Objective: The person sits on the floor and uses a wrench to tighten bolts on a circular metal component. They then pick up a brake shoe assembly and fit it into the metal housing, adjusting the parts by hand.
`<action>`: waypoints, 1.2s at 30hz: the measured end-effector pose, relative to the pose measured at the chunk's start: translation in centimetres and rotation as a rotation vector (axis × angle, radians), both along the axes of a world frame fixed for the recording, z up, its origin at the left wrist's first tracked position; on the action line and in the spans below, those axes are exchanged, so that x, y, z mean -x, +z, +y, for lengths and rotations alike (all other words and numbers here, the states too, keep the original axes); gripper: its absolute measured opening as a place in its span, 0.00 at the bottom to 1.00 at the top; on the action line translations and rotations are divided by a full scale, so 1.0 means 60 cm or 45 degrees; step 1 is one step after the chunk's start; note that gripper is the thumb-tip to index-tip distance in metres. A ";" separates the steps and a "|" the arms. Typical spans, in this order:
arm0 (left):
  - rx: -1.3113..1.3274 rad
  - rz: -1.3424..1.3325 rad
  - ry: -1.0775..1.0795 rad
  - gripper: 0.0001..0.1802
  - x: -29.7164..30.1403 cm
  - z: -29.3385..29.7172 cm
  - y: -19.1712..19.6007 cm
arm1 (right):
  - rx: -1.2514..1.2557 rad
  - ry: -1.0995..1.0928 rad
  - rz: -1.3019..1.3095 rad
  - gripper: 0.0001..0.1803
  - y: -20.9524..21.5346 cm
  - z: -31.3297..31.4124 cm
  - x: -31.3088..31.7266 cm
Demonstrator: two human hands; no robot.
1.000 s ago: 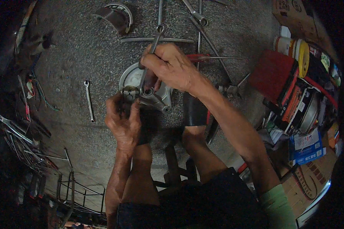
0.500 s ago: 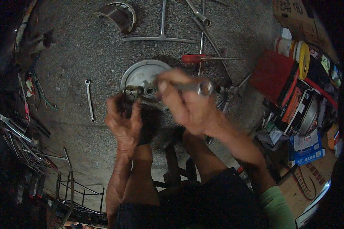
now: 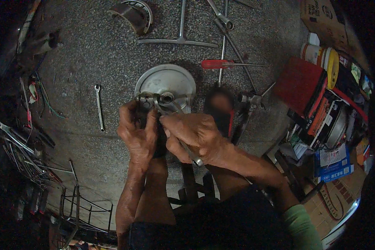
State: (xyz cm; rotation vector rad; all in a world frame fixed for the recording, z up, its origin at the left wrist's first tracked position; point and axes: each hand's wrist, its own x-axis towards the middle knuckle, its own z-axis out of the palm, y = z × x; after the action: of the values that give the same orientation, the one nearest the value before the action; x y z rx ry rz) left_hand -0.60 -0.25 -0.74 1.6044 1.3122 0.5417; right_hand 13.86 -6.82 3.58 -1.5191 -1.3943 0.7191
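Note:
A round grey metal plate (image 3: 180, 80) with a raised hub lies on the rough floor in front of me. At its near left edge, my left hand (image 3: 137, 127) is closed around a small dark metal fitting (image 3: 146, 101), pinched between thumb and fingers. My right hand (image 3: 196, 135) grips a wrench (image 3: 197, 161), whose ring end sticks out below the fist. The wrench's other end reaches up toward the fitting; whether it is seated on it I cannot tell.
A wrench (image 3: 99, 109) lies to the left. Beyond the plate are a curved brake shoe (image 3: 134, 17), a T-handle tool (image 3: 181, 40) and a red-handled screwdriver (image 3: 217, 64). A red box (image 3: 298, 85) and cartons crowd the right; several tools (image 3: 18, 141) lie far left.
My right hand has come down toward me and turned, so the wrench's ring end now points toward my knees. My left hand keeps its hold on the fitting.

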 end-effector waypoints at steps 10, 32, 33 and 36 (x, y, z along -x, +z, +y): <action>-0.014 -0.030 -0.017 0.17 0.002 -0.001 -0.005 | 0.062 -0.009 -0.005 0.28 0.004 -0.011 0.021; 0.049 -0.229 0.009 0.20 0.020 -0.006 -0.025 | 0.189 0.253 -0.208 0.07 0.020 0.079 -0.028; 0.000 -0.225 -0.048 0.20 0.017 -0.001 -0.016 | 0.192 0.204 -0.223 0.06 0.015 0.081 -0.033; -0.028 0.002 -0.070 0.19 0.017 0.000 -0.012 | 0.320 0.024 0.001 0.15 -0.033 0.102 -0.060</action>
State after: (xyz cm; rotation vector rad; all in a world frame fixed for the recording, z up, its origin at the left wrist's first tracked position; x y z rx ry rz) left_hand -1.59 -0.25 -1.46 1.6538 1.2636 0.5229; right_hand 17.46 -0.71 1.62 -1.7000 -1.3584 0.9349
